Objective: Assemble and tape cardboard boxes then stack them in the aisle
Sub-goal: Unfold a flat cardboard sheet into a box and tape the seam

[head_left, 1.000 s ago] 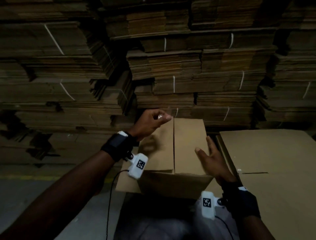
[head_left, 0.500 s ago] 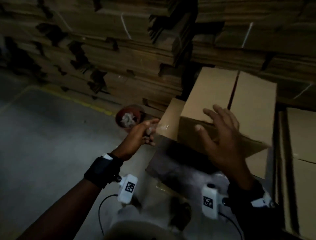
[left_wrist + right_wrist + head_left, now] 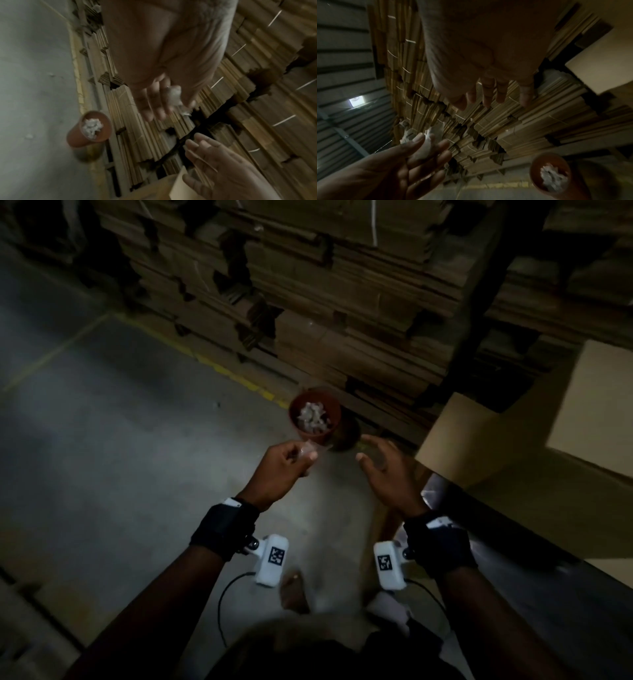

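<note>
My left hand (image 3: 303,458) pinches a crumpled scrap of clear tape (image 3: 313,448) between thumb and fingers, just short of a red-brown round bin (image 3: 315,414) on the floor that holds several more tape scraps. The left wrist view shows the scrap (image 3: 175,94) stuck at the fingertips, with the bin (image 3: 92,129) below and left. My right hand (image 3: 387,470) hovers open beside the bin, fingers spread, holding nothing. The assembled cardboard box (image 3: 479,440) stands to the right, apart from both hands.
Tall stacks of flat strapped cardboard (image 3: 342,302) fill the back, right behind the bin. A worn yellow line (image 3: 233,374) runs along their foot. Grey concrete floor (image 3: 102,457) spreads to the left. My foot (image 3: 294,590) shows below the hands.
The view has swung left and down from the box to the floor. My left hand carried the tape scrap from the box top to the bin. My right hand came off the box.
</note>
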The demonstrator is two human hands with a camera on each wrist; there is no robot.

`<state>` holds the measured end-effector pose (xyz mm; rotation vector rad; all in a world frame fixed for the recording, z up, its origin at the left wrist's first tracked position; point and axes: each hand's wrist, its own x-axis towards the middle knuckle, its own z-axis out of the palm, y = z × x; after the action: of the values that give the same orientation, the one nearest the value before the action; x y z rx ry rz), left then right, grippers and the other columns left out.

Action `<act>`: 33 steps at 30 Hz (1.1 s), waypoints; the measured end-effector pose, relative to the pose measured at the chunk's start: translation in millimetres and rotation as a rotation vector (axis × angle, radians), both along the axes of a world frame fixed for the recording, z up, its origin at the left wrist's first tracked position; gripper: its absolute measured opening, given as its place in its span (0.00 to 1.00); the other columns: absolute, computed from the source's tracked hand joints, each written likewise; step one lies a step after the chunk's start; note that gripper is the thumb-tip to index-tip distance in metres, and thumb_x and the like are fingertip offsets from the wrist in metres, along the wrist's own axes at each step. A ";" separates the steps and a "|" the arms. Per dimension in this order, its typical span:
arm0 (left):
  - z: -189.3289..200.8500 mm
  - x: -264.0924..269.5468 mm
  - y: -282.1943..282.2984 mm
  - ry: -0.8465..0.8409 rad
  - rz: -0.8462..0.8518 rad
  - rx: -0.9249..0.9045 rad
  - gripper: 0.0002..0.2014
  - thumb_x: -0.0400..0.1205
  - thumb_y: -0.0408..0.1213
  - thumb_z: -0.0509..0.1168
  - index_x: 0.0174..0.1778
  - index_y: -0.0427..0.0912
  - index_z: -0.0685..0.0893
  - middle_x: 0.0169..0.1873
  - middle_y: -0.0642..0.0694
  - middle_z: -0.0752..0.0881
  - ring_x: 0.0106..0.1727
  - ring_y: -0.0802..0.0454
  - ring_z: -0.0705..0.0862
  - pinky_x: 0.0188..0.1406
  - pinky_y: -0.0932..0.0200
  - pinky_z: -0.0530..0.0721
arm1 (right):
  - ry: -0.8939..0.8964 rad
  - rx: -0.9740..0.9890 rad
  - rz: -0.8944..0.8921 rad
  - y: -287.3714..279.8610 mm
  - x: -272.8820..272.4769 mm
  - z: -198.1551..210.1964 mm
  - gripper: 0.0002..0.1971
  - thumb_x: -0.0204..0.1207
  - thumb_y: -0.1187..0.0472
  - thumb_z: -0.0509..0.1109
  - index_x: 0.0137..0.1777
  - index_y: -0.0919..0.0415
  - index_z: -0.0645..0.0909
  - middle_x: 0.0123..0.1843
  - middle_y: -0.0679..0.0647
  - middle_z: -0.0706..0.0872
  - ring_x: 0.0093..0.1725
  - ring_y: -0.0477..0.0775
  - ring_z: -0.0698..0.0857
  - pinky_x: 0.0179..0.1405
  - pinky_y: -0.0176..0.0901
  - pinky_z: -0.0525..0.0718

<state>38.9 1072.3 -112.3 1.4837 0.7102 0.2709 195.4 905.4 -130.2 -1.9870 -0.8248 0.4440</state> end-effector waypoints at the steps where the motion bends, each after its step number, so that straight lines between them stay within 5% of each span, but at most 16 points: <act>1: -4.9 -1.5 11.6 0.004 -0.001 -0.006 0.02 0.86 0.31 0.68 0.50 0.38 0.86 0.44 0.43 0.88 0.46 0.51 0.87 0.50 0.52 0.89 | 0.008 -0.016 0.004 13.0 -0.1 -4.6 0.17 0.83 0.62 0.73 0.71 0.61 0.83 0.66 0.53 0.83 0.68 0.51 0.81 0.66 0.39 0.78; 4: -21.5 4.2 45.5 0.005 -0.012 0.023 0.06 0.88 0.32 0.64 0.59 0.39 0.84 0.41 0.47 0.85 0.38 0.56 0.83 0.42 0.56 0.86 | 0.008 -0.035 0.032 50.3 4.0 -18.2 0.17 0.83 0.62 0.73 0.71 0.61 0.83 0.67 0.55 0.84 0.65 0.45 0.80 0.62 0.29 0.76; 9: -54.6 45.4 105.9 0.095 0.014 -0.124 0.14 0.92 0.38 0.55 0.68 0.39 0.82 0.43 0.42 0.79 0.40 0.52 0.77 0.42 0.51 0.84 | 0.057 -0.059 0.048 110.5 34.3 -46.4 0.16 0.82 0.62 0.73 0.69 0.62 0.83 0.67 0.59 0.86 0.66 0.54 0.84 0.66 0.49 0.82; 13: -85.3 84.8 152.4 0.138 -0.042 -0.056 0.16 0.90 0.37 0.63 0.74 0.41 0.81 0.50 0.43 0.84 0.47 0.53 0.82 0.47 0.55 0.85 | 0.091 -0.095 0.025 159.1 76.1 -75.5 0.22 0.80 0.56 0.71 0.72 0.62 0.81 0.67 0.59 0.87 0.66 0.57 0.85 0.67 0.56 0.84; 16: -104.9 120.3 190.6 0.192 -0.052 0.003 0.17 0.85 0.34 0.70 0.70 0.38 0.83 0.55 0.42 0.88 0.51 0.51 0.84 0.46 0.58 0.85 | 0.115 -0.157 0.004 195.1 114.7 -94.8 0.22 0.82 0.58 0.72 0.75 0.62 0.79 0.69 0.60 0.86 0.68 0.59 0.84 0.69 0.56 0.82; 19: -116.8 156.2 225.7 0.243 -0.053 0.058 0.12 0.81 0.35 0.75 0.60 0.38 0.88 0.48 0.40 0.89 0.47 0.49 0.84 0.41 0.57 0.84 | 0.105 -0.176 -0.017 223.4 145.6 -108.5 0.22 0.82 0.60 0.73 0.75 0.63 0.80 0.69 0.62 0.86 0.69 0.62 0.84 0.70 0.59 0.81; 22: -129.1 189.3 254.3 0.332 -0.112 0.119 0.13 0.81 0.33 0.76 0.60 0.38 0.88 0.54 0.36 0.90 0.50 0.47 0.86 0.47 0.56 0.82 | 0.129 -0.226 -0.050 246.4 174.4 -118.2 0.21 0.82 0.59 0.72 0.74 0.63 0.80 0.69 0.62 0.87 0.69 0.63 0.84 0.69 0.60 0.81; 25: -158.1 219.8 278.6 0.428 -0.174 0.187 0.22 0.79 0.47 0.71 0.63 0.36 0.89 0.55 0.32 0.90 0.58 0.34 0.88 0.53 0.49 0.83 | 0.129 -0.236 -0.056 269.5 199.9 -138.1 0.20 0.82 0.59 0.71 0.73 0.63 0.81 0.68 0.62 0.87 0.68 0.65 0.85 0.68 0.63 0.82; 27: -180.8 240.9 293.6 0.449 -0.221 0.258 0.28 0.77 0.52 0.67 0.65 0.33 0.86 0.57 0.30 0.89 0.62 0.32 0.86 0.56 0.50 0.82 | 0.120 -0.250 -0.059 287.0 214.4 -156.7 0.19 0.83 0.60 0.71 0.72 0.64 0.82 0.67 0.63 0.88 0.67 0.65 0.85 0.66 0.59 0.83; 30: -207.5 274.8 316.2 0.464 -0.285 0.345 0.30 0.85 0.42 0.71 0.79 0.29 0.73 0.68 0.30 0.84 0.71 0.36 0.81 0.61 0.55 0.77 | 0.117 -0.275 -0.086 309.2 231.6 -189.9 0.20 0.82 0.60 0.71 0.74 0.62 0.81 0.67 0.62 0.87 0.66 0.64 0.85 0.65 0.57 0.83; 33: -221.7 301.5 337.8 0.456 -0.350 0.382 0.32 0.86 0.38 0.70 0.82 0.29 0.67 0.74 0.31 0.79 0.74 0.36 0.78 0.63 0.57 0.74 | 0.124 -0.280 -0.130 324.7 242.3 -209.6 0.21 0.84 0.58 0.71 0.76 0.61 0.79 0.70 0.61 0.86 0.69 0.63 0.84 0.67 0.56 0.82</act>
<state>340.4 1410.1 -334.0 2.0357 0.7665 -0.2223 437.6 1230.1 -339.8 -2.2283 -0.5761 0.6275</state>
